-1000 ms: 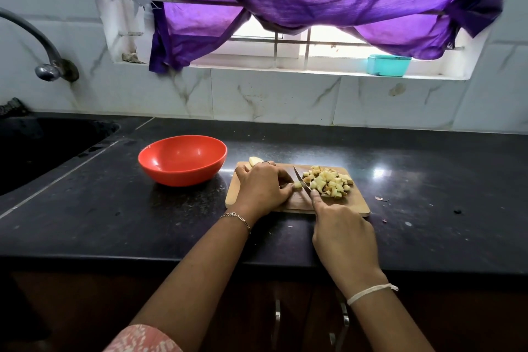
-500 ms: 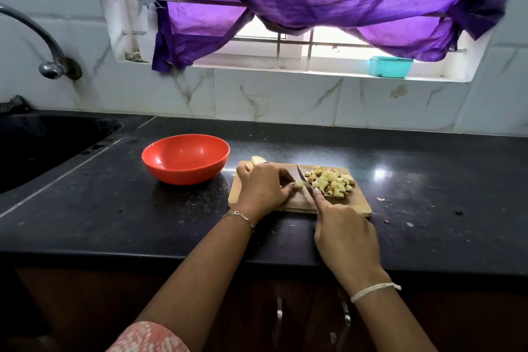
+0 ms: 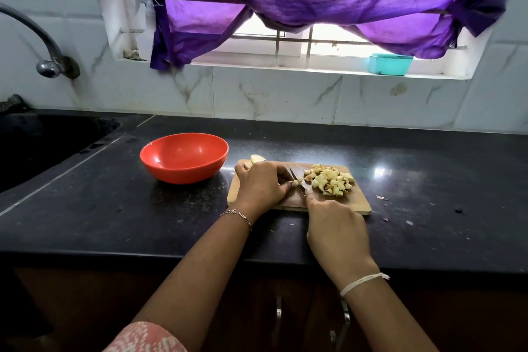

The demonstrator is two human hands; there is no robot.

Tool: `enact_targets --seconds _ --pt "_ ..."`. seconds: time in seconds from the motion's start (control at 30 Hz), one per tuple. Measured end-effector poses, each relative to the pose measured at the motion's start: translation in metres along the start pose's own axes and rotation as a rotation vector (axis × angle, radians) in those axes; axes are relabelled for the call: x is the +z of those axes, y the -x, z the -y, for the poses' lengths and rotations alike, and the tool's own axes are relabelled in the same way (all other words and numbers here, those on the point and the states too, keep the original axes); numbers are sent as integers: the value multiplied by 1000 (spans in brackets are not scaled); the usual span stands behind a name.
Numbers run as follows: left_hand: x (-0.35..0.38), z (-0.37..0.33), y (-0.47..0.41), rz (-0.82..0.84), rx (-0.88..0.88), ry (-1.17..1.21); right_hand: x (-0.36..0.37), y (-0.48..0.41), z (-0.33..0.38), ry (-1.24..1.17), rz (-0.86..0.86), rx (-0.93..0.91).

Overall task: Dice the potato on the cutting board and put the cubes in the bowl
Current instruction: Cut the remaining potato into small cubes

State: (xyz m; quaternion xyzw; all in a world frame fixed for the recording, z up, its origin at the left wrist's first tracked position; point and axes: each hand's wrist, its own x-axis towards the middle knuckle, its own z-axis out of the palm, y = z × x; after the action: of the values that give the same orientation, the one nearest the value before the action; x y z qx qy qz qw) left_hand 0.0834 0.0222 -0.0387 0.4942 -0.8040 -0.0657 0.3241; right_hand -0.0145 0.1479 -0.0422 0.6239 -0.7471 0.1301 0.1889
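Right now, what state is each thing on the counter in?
Bowl: upright, empty.
Cutting board: flat on counter.
Potato cubes: piled on board's right side.
Knife: blade on potato piece.
Left hand: pinching potato piece.
Right hand: gripping knife.

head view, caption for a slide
Left hand steadies a potato piece on the cutting board, right hand cuts it with a knife beside diced cubes; red bowl empty.

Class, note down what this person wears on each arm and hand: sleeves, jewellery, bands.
The left hand has a thin metal chain bracelet at the wrist and what looks like a ring on one finger; a pink-and-white patterned sleeve shows near the elbow. The right hand has a white thread band at the wrist; no sleeve shows.
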Motion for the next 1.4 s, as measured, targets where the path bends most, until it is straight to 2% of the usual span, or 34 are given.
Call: enact_targets --seconds 0.37,0.8,1.07,1.4 --pt "-8 2 7 -67 31 -108 6 12 -5 -160 -53 93" --pt "-9 1 7 -13 29 -100 2 2 2 -43 -17 -12" --pt "-6 0 6 -15 35 -58 7 7 1 -170 -59 110" --pt "-4 -1 3 18 3 -62 6 9 1 -109 -42 50"
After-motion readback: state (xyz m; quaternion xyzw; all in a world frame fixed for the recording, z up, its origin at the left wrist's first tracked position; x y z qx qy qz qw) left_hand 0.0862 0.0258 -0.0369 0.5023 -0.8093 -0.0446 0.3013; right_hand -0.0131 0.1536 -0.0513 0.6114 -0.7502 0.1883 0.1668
